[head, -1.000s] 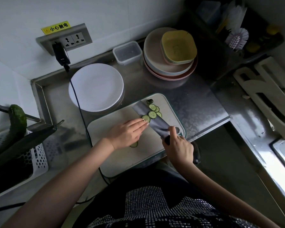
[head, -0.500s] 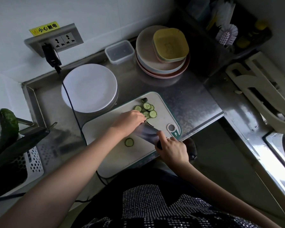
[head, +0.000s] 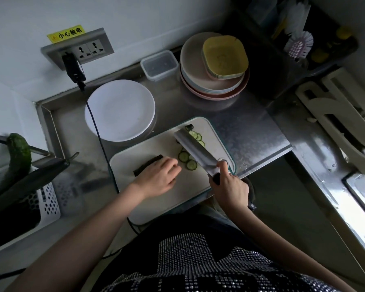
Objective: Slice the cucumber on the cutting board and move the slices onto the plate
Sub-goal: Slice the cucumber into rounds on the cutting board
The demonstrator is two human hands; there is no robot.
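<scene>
Left hand (head: 159, 178) had shifted from the round green slices (head: 187, 160) to lie curled over the dark cucumber piece (head: 148, 165) on the pale rectangular cutting board (head: 135, 209); right hand (head: 230, 187) gripped the steel cleaver (head: 193, 148), now lifted over them. Slicing looked set to resume; the white round plate (head: 120, 109) held none.

yellow sticker (head: 66, 33) reading 小心触电, above the wall socket panel (head: 86, 49)

steel counter (head: 251, 131) | cutting board (head: 160, 148) | white plate (head: 120, 109) | plate stack (head: 214, 87) | plastic container (head: 159, 64)
</scene>
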